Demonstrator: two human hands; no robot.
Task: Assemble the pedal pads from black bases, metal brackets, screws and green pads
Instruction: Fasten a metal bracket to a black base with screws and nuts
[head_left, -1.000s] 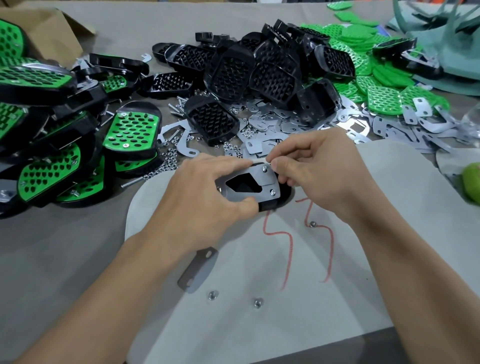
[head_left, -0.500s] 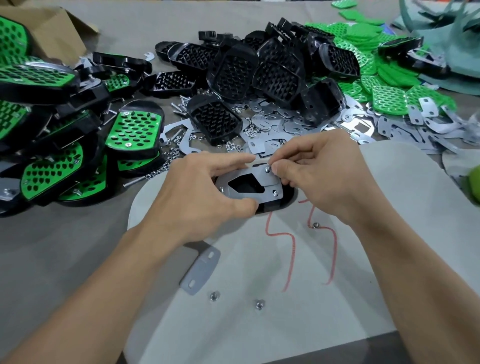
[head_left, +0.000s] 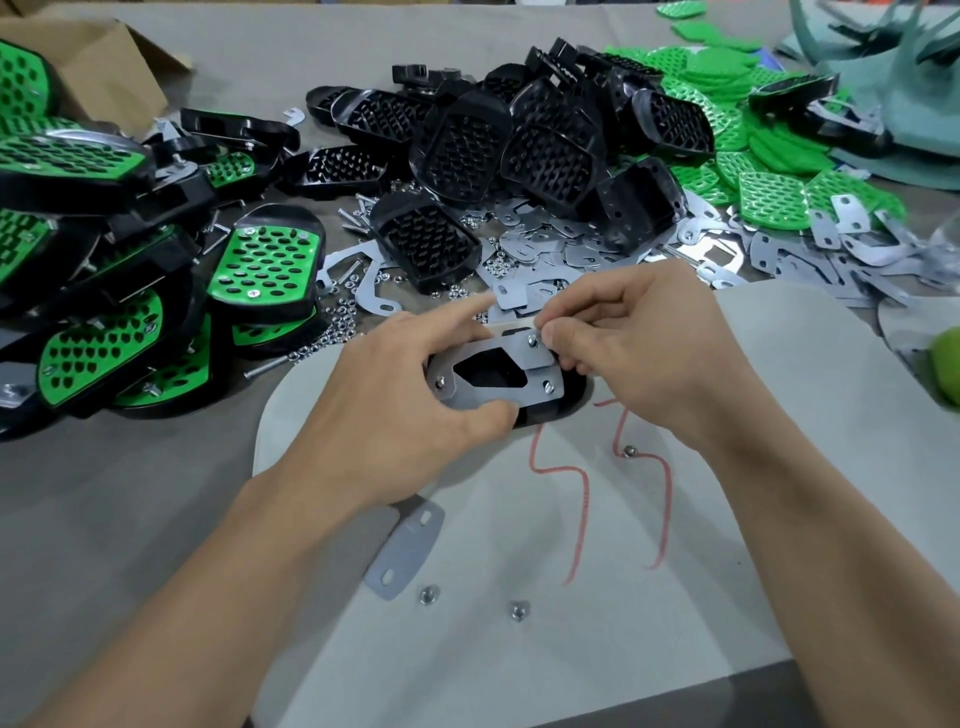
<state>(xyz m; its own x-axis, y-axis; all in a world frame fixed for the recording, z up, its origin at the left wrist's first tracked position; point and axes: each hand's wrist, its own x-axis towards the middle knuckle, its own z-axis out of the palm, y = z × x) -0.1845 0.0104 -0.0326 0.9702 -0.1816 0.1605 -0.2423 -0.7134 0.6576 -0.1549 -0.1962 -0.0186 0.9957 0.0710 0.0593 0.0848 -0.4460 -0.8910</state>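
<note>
left hand (head_left: 395, 410) clamps the base (head_left: 571, 399) at the middle of the white sheet (head_left: 675, 597): thumb curls under the near edge, forefinger stretches out along the far left edge. the bracket (head_left: 524, 399) lies flat on top of it, long axis running left to right and a touch skewed.

right hand (head_left: 639, 353) comes in from the right, thumb and forefinger closed tight in a pinch on the raised far edge of the small plate (head_left: 531, 358), which sits over the bracket's far right corner. whether a nut is tucked in that pinch too, i cannot tell.

here's the bit that matters: the screw (head_left: 532, 340) pokes up through that far right corner, touching the right fingertips, so the right hand is plainly the nearer one. the left is only steadying from the other end. two more screw ends show, one at the left end and one at the near right corner. looks like fastening work, with the plate needing to sit square over that screw.

a spare plate (head_left: 405, 553) and loose nuts (head_left: 428, 595) wait nearer on the sheet.
</note>
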